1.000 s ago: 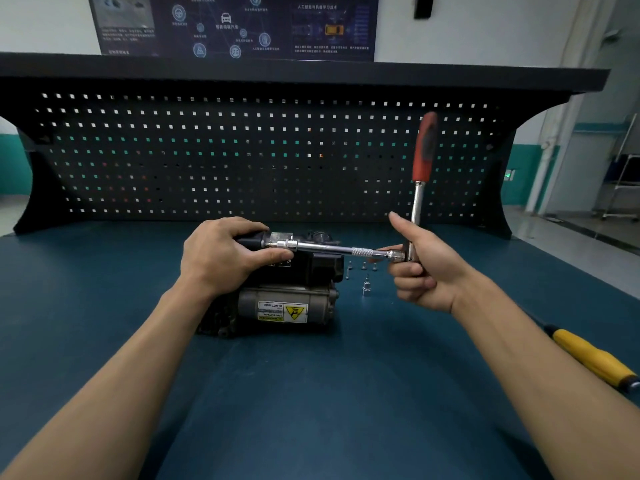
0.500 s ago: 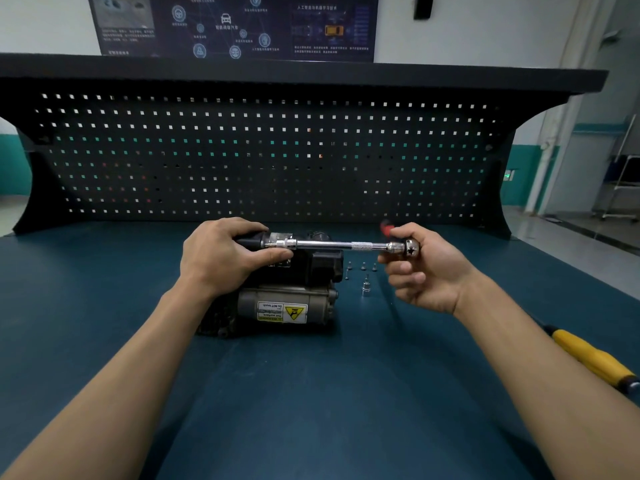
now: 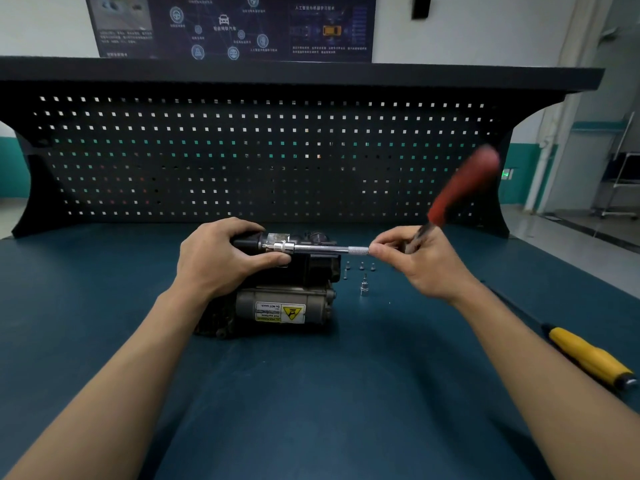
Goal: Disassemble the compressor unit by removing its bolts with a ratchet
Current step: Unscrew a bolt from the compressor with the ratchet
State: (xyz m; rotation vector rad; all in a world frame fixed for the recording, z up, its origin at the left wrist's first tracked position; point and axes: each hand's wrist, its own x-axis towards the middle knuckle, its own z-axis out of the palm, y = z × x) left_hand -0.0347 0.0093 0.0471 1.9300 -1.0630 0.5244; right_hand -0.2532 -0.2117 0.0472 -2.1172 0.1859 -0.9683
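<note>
Compressor unit sits mid-bench. Left grip clasps its top at the socket end. Right grip pinches the ratchet head, handle blurred. Risk: extension bar tilts off the unseen bolt and rounds it if the steadying slackens.

Both bare forearms are reaching forward and angling in toward the compressor. The left hand is lying palm-down on top of the compressor, its fingers curling round its upper part. The right hand is hovering just right of the compressor, gripping the blurred ratchet near its head.
</note>
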